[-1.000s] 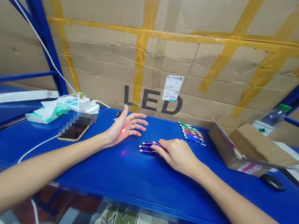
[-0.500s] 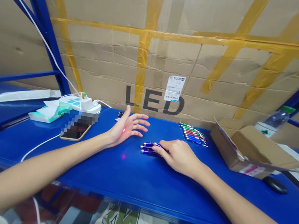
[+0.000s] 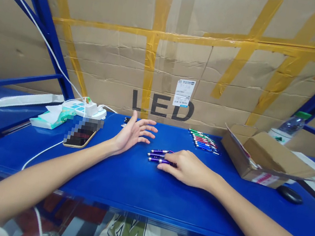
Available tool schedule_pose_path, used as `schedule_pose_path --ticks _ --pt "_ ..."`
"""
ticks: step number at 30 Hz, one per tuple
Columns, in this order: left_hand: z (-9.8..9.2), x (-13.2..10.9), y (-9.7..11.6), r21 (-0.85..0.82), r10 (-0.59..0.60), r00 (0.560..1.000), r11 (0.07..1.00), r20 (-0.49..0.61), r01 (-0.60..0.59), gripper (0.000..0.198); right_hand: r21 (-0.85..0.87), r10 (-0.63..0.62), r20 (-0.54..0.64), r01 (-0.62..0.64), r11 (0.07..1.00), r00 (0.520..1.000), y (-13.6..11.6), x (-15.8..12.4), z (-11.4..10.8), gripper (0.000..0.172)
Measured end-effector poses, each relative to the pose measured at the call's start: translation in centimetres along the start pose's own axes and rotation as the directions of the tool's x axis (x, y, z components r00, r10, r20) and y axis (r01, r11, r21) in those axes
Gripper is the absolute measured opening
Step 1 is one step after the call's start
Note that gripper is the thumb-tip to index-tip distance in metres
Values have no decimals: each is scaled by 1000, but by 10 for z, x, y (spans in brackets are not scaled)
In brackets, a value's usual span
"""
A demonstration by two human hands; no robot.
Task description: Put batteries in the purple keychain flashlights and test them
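Three purple metallic laser pens lie side by side on the blue table, tips toward the left. Over their right ends rests my right hand, thumb and index finger at the lower pens; the palm hides the far ends. My left hand is held palm up and tilted, fingers spread, holding nothing, to the left of the pens. Just behind its wrist, a few dark and silver pen-like items are partly covered. A row of green, red and blue pens lies farther back on the right.
An open cardboard box stands at the right, beside a black computer mouse and a bottle. On the left are a phone, tissues and a white power strip with cables. A large cardboard sheet closes off the back.
The red light spots on my left palm and on the table are gone. My right thumb has moved down and slightly toward me on the pens. My left hand has barely moved.
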State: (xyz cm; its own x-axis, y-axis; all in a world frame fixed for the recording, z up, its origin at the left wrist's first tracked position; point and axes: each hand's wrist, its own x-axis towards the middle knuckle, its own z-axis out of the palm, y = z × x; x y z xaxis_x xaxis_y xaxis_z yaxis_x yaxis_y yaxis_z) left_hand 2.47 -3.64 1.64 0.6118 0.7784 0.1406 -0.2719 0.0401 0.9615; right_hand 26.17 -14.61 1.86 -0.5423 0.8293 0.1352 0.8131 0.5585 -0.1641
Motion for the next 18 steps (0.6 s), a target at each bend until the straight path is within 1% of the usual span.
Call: schedule_pose_path --ticks 2,5,8,12,14,16,18 --pt "0 0 0 3 1 1000 1000 2 -1 84 32 -31 28 30 999 999 -2 0 -1 37" --pt "0 0 0 11 -1 1000 1000 6 1 84 87 -38 39 34 996 999 -4 0 -2 34" --pt "0 0 -1 16 -1 1000 1000 4 1 85 108 -37 -9 38 993 999 -3 0 -1 32" --pt "-1 0 -2 20 -4 1000 1000 13 4 84 68 -80 -112 88 994 991 2 -1 2 31" --pt "-1 0 -2 20 -4 1000 1000 19 3 84 55 -96 -138 105 993 986 4 -1 3 31" --pt "-2 1 -3 19 -5 1000 1000 20 4 84 97 -109 -109 120 988 988 6 -1 2 28" --pt "-2 1 -3 20 -6 1000 1000 16 6 85 164 -137 -45 143 976 990 6 0 0 31"
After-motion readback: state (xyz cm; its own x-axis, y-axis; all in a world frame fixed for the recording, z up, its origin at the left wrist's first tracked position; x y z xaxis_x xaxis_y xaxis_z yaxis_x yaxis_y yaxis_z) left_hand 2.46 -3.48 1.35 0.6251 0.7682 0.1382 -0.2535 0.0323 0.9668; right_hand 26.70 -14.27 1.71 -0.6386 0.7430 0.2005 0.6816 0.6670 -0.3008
